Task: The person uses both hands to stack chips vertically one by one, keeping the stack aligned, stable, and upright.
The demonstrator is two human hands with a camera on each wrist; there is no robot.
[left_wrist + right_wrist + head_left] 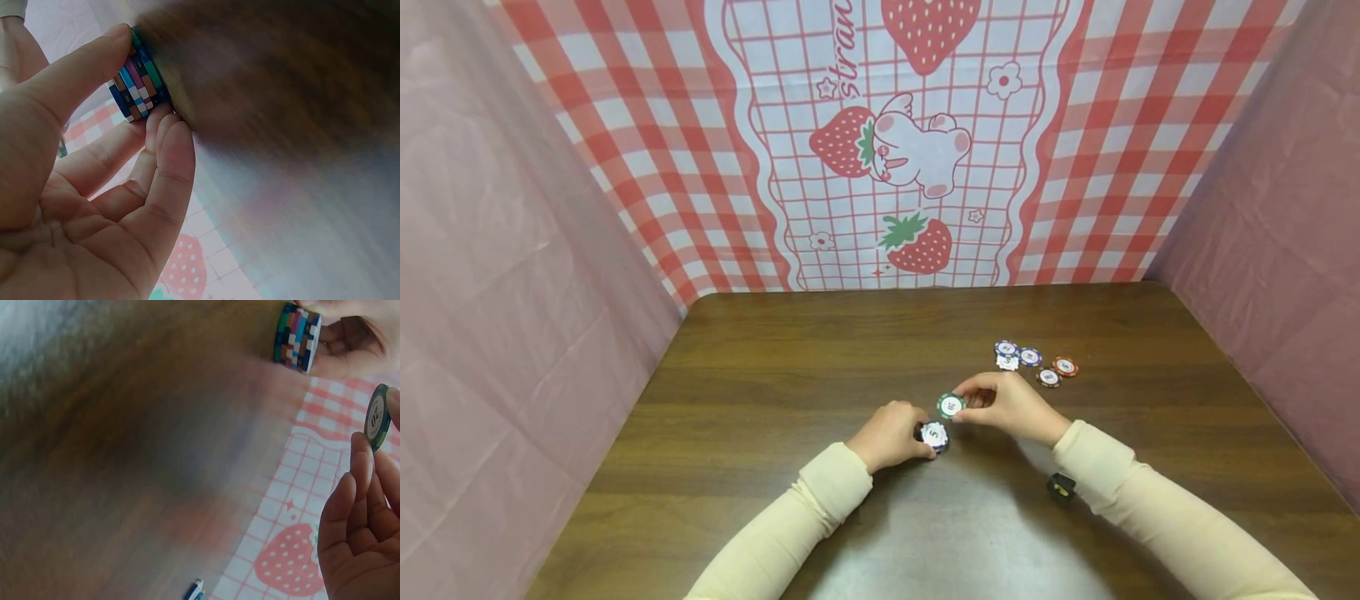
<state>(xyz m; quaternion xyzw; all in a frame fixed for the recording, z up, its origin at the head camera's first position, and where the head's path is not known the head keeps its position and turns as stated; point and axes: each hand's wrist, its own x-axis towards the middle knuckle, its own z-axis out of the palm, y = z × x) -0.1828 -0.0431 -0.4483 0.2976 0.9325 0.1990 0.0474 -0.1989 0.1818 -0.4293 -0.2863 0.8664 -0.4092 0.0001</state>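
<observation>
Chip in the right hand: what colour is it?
The chip is mostly green around a white centre, clearest in the head view.

Glare pales the tabletop, blurred in both wrist views.

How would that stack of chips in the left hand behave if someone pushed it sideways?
The stack of chips would probably slide apart into loose pieces, since its side shows separate layers with no visible binding. Tipping over whole seems less likely, as it looks wider than tall. The left hand gripping its sides would probably help keep it together.
</observation>
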